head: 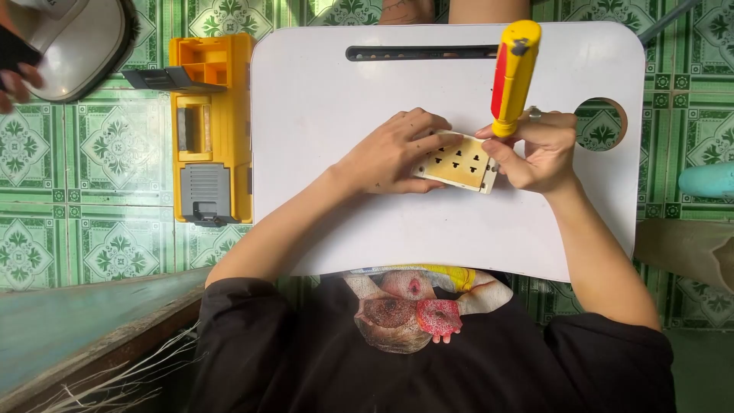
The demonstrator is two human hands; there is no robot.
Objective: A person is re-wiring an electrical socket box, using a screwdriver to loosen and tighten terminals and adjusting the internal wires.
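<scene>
On one white lap tray, the left hand grips one yellowed plastic socket plate while the right hand, at its 3 o'clock, clasps one yellow-and-red screwdriver.

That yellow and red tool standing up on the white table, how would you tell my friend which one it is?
Find the white lap table over the green patterned floor. Near its middle, two hands meet at a cream socket plate: the left hand holds it down, the right hand holds the screwdriver. Its fat yellow handle with a red stripe sticks up, the only upright thing there.
</scene>
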